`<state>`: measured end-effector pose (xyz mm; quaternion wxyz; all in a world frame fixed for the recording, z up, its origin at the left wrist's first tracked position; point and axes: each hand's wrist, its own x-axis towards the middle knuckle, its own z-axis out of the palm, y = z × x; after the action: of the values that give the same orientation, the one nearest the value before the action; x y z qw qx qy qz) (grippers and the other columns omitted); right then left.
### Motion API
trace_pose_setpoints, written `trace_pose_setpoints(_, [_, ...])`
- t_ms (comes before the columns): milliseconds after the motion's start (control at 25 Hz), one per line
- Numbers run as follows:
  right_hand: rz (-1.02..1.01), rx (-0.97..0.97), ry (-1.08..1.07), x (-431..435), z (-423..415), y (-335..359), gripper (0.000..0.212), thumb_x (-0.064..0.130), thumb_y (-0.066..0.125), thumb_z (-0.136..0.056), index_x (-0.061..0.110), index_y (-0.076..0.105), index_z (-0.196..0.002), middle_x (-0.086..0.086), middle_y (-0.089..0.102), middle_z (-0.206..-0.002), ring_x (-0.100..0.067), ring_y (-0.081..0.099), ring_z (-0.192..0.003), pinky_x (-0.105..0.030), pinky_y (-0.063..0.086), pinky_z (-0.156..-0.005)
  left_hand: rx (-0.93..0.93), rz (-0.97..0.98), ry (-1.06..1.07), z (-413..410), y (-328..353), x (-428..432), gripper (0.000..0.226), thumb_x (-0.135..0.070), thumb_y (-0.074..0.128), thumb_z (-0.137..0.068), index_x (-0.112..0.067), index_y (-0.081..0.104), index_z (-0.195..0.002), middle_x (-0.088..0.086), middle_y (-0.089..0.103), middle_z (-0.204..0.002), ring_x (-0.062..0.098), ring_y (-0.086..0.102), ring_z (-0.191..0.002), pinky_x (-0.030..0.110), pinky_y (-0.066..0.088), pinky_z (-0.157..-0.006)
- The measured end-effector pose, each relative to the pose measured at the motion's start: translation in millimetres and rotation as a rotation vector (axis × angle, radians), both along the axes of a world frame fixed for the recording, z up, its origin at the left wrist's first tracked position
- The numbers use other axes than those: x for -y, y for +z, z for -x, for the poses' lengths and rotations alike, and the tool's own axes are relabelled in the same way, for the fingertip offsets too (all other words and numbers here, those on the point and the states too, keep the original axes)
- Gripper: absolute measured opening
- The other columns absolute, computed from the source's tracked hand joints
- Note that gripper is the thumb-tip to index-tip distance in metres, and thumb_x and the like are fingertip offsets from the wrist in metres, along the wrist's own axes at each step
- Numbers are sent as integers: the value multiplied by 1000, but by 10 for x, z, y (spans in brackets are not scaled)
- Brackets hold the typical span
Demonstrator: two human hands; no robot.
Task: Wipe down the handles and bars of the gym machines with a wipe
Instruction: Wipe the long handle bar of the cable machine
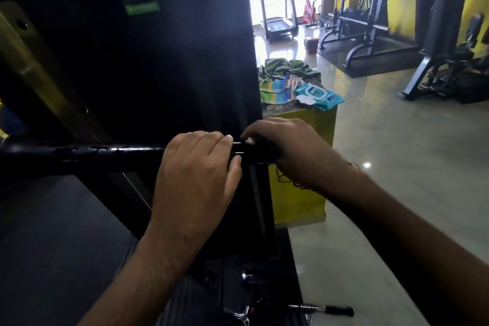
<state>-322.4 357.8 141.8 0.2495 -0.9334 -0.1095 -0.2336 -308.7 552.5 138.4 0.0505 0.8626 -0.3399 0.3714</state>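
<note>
Gym floor, glossy pale tile (397, 153) reflecting window light; treadmill (277, 13) and rack (365, 16) far back against yellow walls. We are looking down at a black round bar (92, 157), painted metal, chipped and shiny in places, its long axis running level from left to right across our view. We are curling our left hand (195, 174) over the top of the bar, fingers closed around it. Our right hand (285, 148) is gripping the bar's right end just beside the left, closed on a small white wipe (249, 141); only a scrap is showing at the fingertips. Behind, a yellow box surface (299, 193) is carrying a crumpled striped towel (283, 79) and a blue soft wipes pack (318, 96), flap open.
</note>
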Motion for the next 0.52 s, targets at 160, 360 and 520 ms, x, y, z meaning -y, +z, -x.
trace_pose_setpoints(160, [-179,221,-365,-129,223,-440,41,-2,54,-84,15,67,-119,-2,68,-118,-18,59,-113,-27,47,-98,-10,-27,-22,23,73,52,35,-31,57,-89,-6,70,-110,8,71,-106,26,64,-100,43,44,-94])
trace_pose_setpoints(360, [-439,597,-398,-497,329,-954,26,5,60,-90,5,68,-115,-10,55,-115,-15,53,-111,-25,44,-101,-35,-51,-67,11,38,136,31,-28,58,-87,-5,73,-101,9,73,-97,27,67,-90,43,51,-85])
trace_pose_setpoints(520, [-1811,307,-262,-1042,206,-939,15,5,60,-94,15,66,-103,-6,68,-107,-14,65,-101,-25,51,-85,-41,-61,-90,-37,-9,150,29,-26,57,-88,-5,73,-102,9,72,-99,27,66,-91,42,49,-86])
